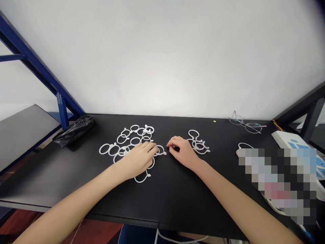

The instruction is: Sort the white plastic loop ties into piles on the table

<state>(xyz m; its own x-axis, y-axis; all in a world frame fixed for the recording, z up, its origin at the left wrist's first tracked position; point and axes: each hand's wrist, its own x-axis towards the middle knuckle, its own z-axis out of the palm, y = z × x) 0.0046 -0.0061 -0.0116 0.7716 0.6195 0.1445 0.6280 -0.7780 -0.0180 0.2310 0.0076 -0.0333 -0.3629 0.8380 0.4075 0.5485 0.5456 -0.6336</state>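
Observation:
Many white plastic rings [132,139] lie spread on the black table [167,189], left of centre. My left hand [139,159] lies over the near edge of this pile, fingers curled onto a ring [160,150] at its right side. My right hand [181,150] rests just right of it, fingers bent and pinched together toward the same spot; what they hold is too small to make out. A smaller heap of white rings [198,142] sits just behind my right hand. One ring [142,178] lies under my left wrist.
A crumpled black plastic bag [73,130] lies at the table's left rear corner. A pair of glasses [247,124] rests at the right rear, near the white wall. A white device [291,140] and a blurred area occupy the right side. Blue shelf framing [59,101] stands at left.

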